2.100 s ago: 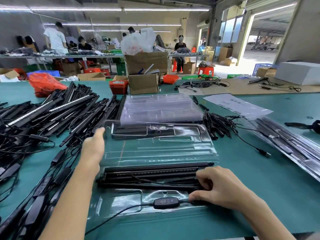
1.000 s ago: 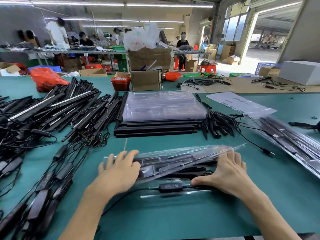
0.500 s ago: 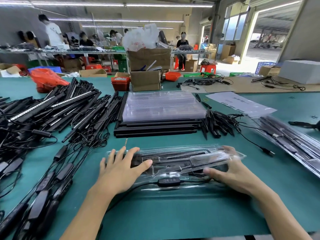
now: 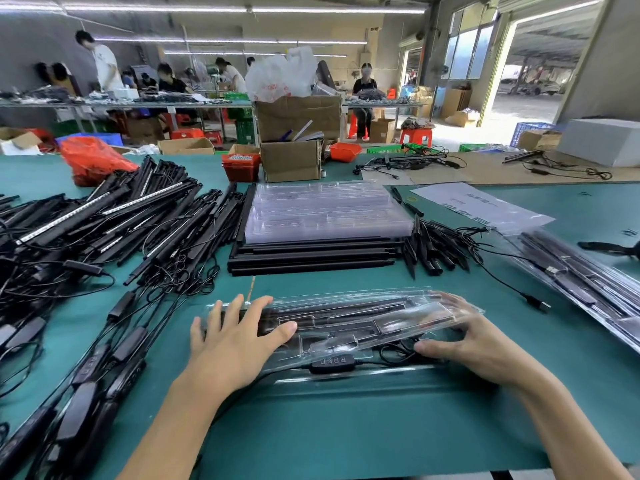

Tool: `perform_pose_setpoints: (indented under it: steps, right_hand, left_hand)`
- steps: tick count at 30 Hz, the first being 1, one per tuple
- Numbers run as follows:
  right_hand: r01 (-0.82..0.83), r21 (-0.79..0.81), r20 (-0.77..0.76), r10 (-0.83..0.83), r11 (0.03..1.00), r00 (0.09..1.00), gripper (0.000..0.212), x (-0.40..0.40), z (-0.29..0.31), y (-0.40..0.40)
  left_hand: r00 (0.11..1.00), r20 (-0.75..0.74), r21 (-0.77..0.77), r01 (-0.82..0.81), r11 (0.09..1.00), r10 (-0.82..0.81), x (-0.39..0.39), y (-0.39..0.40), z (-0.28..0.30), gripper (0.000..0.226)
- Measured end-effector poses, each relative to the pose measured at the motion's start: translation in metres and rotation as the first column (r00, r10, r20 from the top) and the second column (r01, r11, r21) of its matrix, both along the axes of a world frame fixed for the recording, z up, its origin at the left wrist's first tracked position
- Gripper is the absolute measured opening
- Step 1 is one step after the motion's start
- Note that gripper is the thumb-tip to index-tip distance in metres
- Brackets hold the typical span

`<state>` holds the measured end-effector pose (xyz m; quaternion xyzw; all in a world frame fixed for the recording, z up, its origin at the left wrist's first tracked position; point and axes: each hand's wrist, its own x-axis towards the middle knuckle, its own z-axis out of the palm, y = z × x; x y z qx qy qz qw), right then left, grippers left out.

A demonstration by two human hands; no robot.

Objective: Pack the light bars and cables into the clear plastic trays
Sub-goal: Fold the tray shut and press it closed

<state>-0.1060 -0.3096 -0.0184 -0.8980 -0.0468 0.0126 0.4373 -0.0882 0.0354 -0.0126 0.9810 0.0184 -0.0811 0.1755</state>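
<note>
Clear plastic tray (image 4: 346, 323), folded shut over black light bars (image 4: 332, 311), lay on the green table (image 4: 346, 427) before the person; left hand (image 4: 235, 341) pressed flat on its left end, fingers spread, while right hand (image 4: 474, 344) gripped its right end, thumb beside the inline controller (image 4: 333, 362)

Clear tray (image 4: 398, 318): glossy, transparent plastic over matt black light bars (image 4: 311, 259). Surface (image 4: 346, 427): smooth, matt green covering. Box (image 4: 291, 161): plain brown cardboard.
</note>
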Motion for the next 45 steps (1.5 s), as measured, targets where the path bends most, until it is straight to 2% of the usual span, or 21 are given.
perform_pose_setpoints:
  steps: [3,6,8,9,10,12,14,17,21,23,25,28,31,33,35,39,45]
  right_hand:
    - [0.032,0.010,-0.009,-0.032,0.999,0.999,0.091,0.003,-0.005,0.003]
    - [0.006,0.054,0.053,-0.009,0.999,0.999,0.068,0.003,-0.005,0.004]
    - [-0.001,0.052,0.067,-0.002,0.999,0.998,0.057,0.003,-0.005,0.004]
    - [0.016,0.023,0.065,-0.017,1.000,0.998,0.059,0.004,-0.005,0.004]
    - [0.036,-0.022,0.057,-0.035,0.999,0.998,0.065,0.006,-0.006,0.004]
    - [0.070,-0.119,0.037,-0.066,0.990,0.997,0.088,0.010,-0.008,0.002]
    - [0.112,-0.145,0.023,-0.110,0.983,0.994,0.103,0.011,-0.007,0.003]
    - [0.156,-0.036,-0.021,-0.157,0.987,0.987,0.118,0.011,-0.005,0.003]
    - [0.115,0.104,-0.062,-0.108,0.988,0.992,0.097,0.008,-0.002,0.000]
    - [0.066,0.132,-0.108,-0.052,0.989,0.993,0.105,0.005,-0.001,-0.009]
    - [0.026,0.233,-0.153,0.011,0.972,0.988,0.095,0.001,0.002,-0.018]
    - [0.110,0.374,-0.194,-0.039,0.921,0.980,0.079,0.000,0.007,-0.020]
    - [0.261,0.223,-0.195,-0.220,0.939,0.956,0.036,0.009,0.008,-0.005]
    - [0.306,0.100,-0.148,-0.290,0.947,0.945,0.023,0.019,0.008,0.003]
    - [0.311,0.035,-0.127,-0.304,0.950,0.944,0.022,0.025,0.008,0.008]
    - [0.312,0.038,-0.161,-0.302,0.949,0.940,0.027,0.023,0.014,0.008]
    - [0.194,0.015,-0.288,-0.182,0.981,0.940,0.013,0.013,0.027,0.003]
  left_hand:
    - [0.997,0.070,0.008,0.037,0.999,-0.037,-0.003,-0.006,0.000,0.059]
    - [0.972,0.200,-0.043,0.137,0.990,-0.126,-0.008,-0.020,-0.002,0.043]
    - [0.979,0.178,-0.098,0.118,0.988,-0.099,-0.012,-0.026,0.000,0.039]
    - [0.986,0.139,-0.115,0.104,0.988,-0.087,-0.012,-0.028,0.002,0.047]
    - [0.991,0.102,-0.106,0.102,0.989,-0.091,-0.012,-0.030,0.003,0.069]
    - [0.990,0.082,-0.027,0.116,0.993,-0.114,-0.013,-0.032,0.002,0.102]
    - [0.991,0.067,0.011,0.118,0.993,-0.118,-0.011,-0.034,0.001,0.109]
    - [0.993,0.030,0.025,0.113,0.993,-0.114,-0.006,-0.033,-0.001,0.113]
    - [0.993,-0.057,0.027,0.107,0.994,-0.105,0.000,-0.033,0.000,0.118]
    - [0.992,-0.074,0.026,0.101,0.995,-0.099,0.001,-0.033,-0.001,0.118]
    - [0.992,-0.078,0.036,0.100,0.994,-0.097,0.001,-0.033,-0.002,0.119]
    - [0.993,-0.067,0.055,0.099,0.994,-0.096,0.000,-0.034,-0.003,0.119]
    - [0.994,-0.061,0.059,0.095,0.994,-0.091,0.000,-0.034,-0.002,0.118]
    - [0.996,-0.038,0.064,0.089,0.994,-0.086,-0.001,-0.034,-0.003,0.118]
    - [0.996,0.009,0.078,0.084,0.993,-0.085,-0.003,-0.034,-0.006,0.118]
    - [0.993,0.077,0.085,0.080,0.993,-0.087,-0.006,-0.032,-0.008,0.118]
    - [0.992,0.096,0.086,0.075,0.993,-0.083,-0.005,-0.032,-0.010,0.119]
